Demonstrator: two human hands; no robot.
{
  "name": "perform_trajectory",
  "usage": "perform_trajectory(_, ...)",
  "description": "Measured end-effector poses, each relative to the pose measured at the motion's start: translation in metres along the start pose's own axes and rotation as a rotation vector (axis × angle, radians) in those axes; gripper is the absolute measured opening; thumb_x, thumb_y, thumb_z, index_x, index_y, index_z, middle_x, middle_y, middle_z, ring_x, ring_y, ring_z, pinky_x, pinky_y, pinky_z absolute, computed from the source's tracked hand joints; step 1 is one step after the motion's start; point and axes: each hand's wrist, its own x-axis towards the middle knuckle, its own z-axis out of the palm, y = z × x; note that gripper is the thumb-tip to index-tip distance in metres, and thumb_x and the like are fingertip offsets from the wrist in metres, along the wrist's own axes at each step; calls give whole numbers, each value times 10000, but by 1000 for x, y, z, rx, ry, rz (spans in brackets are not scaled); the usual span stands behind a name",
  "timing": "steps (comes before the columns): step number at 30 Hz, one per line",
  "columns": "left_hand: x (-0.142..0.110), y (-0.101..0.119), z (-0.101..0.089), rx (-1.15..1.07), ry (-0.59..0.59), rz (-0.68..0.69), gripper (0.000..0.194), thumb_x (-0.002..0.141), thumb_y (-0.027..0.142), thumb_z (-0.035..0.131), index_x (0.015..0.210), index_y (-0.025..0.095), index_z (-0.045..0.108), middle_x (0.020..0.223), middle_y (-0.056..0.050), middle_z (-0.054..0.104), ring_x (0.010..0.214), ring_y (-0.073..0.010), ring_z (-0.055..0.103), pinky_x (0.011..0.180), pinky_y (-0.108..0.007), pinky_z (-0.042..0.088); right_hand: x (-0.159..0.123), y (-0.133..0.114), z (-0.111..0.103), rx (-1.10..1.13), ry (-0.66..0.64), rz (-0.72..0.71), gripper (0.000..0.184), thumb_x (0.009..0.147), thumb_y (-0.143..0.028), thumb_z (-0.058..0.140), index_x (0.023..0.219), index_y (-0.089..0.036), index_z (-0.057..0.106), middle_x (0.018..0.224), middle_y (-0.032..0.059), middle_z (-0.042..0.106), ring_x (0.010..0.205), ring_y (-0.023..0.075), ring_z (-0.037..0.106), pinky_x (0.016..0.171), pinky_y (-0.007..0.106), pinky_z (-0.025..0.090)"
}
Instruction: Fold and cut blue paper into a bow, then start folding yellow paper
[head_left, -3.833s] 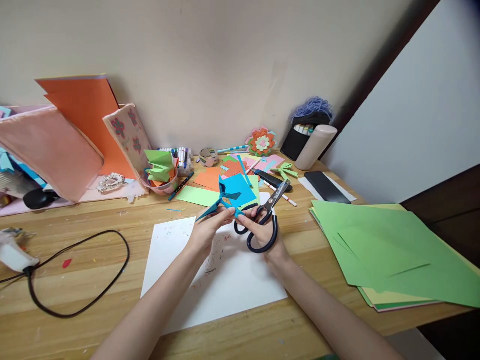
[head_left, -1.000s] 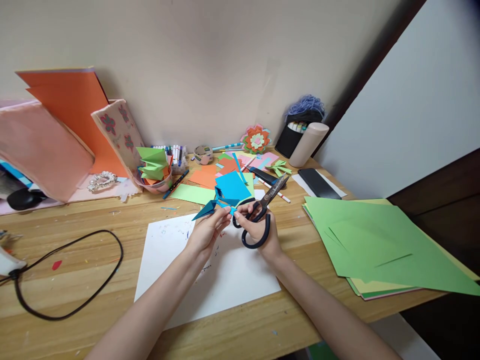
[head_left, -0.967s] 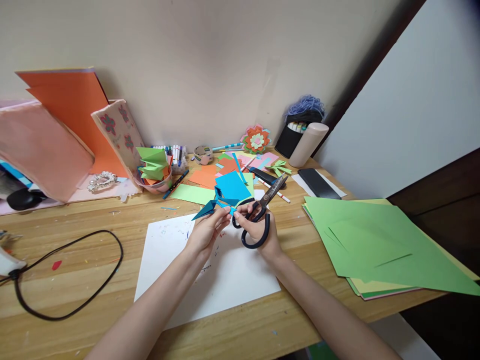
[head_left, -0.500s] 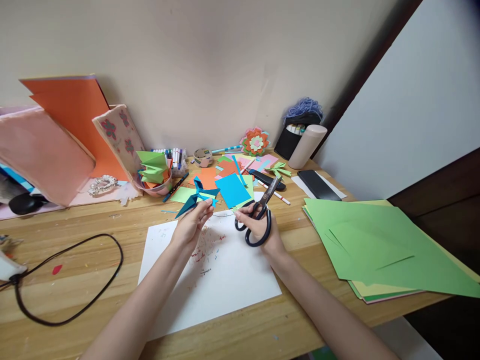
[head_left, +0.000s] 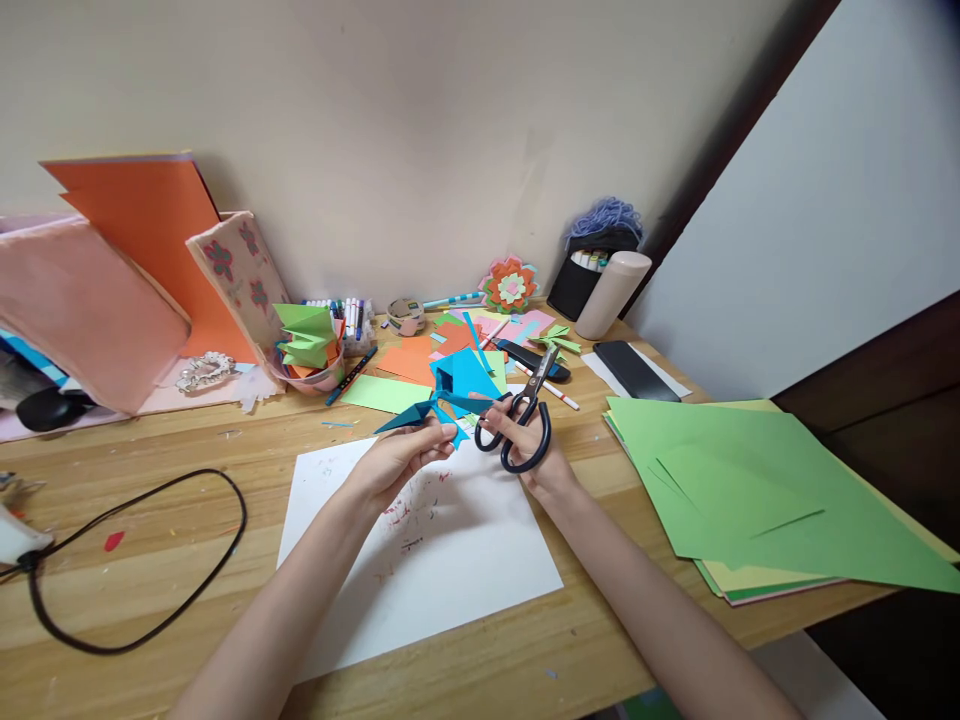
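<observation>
A folded blue paper piece (head_left: 441,402) with pointed arms is pinched between the thumb and fingers of my left hand (head_left: 405,458). My right hand (head_left: 544,455) holds black-handled scissors (head_left: 534,408), their metal blades pointing up and away. The fingertips of that hand meet the right arm of the blue piece, though whether they grip it I cannot tell. Below both hands lies a white sheet (head_left: 450,570) with small coloured marks or scraps on it. Just behind the folded piece is a flat blue paper square (head_left: 480,378), partly covered.
Green sheets (head_left: 750,480) are stacked at the right. A phone (head_left: 636,370), a beige bottle (head_left: 613,295), a layered paper flower (head_left: 511,287) and a tape roll (head_left: 406,315) stand or lie at the back. A black cable (head_left: 240,520) loops at the left.
My left hand has moved right with the folded blue paper and turned it. My right fingertips now meet its right arm. The scissors stay in my right hand.
</observation>
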Motion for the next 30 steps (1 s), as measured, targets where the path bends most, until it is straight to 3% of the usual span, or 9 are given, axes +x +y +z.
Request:
perform_trajectory(4,-1,-2,2,68,-60,-7,197,546,246,801,654,140,676,639,-10,620,606,-96,582,660,-223,477,-3,6,4,20,99,-20,423,457,-295,832,646,-189,468,611,-68,506,613,132,602,609,275,527)
perform_trajectory(7,3,-4,2,70,-56,2,204,565,253,797,698,149,682,733,-40,656,668,-111,597,709,-237,482,-2,8,2,-10,142,-75,406,473,-253,825,663,-186,473,601,-77,499,563,99,561,596,257,510)
perform_trajectory(12,8,-6,-4,151,68,-15,326,600,355,773,830,136,697,1068,-137,652,984,-208,603,872,-275,443,-2,-1,0,-141,259,-308,364,537,-203,782,670,-202,443,622,-59,566,611,134,612,607,271,498)
perform_trajectory(14,6,-7,-4,242,44,-17,355,613,390,757,849,131,703,1085,-152,647,1028,-241,591,890,-294,436,-6,-5,-1,-268,270,-428,336,586,-196,756,678,-211,433,656,-30,620,654,165,642,663,316,510)
perform_trajectory(17,-2,-8,7,310,-67,40,347,658,405,717,890,147,712,1025,-140,676,1020,-251,600,897,-307,431,-15,-5,-3,-426,202,-624,277,653,-178,716,701,-227,447,738,12,674,744,196,662,769,379,509)
perform_trajectory(20,-8,-10,21,257,-102,148,310,715,418,661,867,154,718,974,-118,698,982,-232,616,919,-315,421,-23,3,-7,-556,-2,-779,212,682,-133,676,722,-250,505,810,28,692,821,212,661,786,396,517)
perform_trajectory(23,-10,-14,30,177,-32,229,285,695,396,682,836,151,714,962,-105,705,953,-230,626,905,-338,440,-25,11,-10,-738,-219,-872,187,722,-91,604,749,-273,569,835,29,706,877,215,656,809,399,521)
perform_trajectory(25,-9,-16,30,105,37,241,302,664,387,709,855,153,710,995,-105,699,963,-238,625,891,-348,453,-24,14,-10,-829,-294,-884,188,752,-93,555,761,-277,591,867,30,711,914,212,649,834,402,516)
perform_trajectory(30,-6,-15,25,38,132,234,337,645,396,720,868,144,706,1039,-114,685,1005,-237,610,908,-343,444,-25,10,-3,-844,-289,-873,139,760,-128,559,785,-261,594,903,47,706,915,221,638,805,400,513)
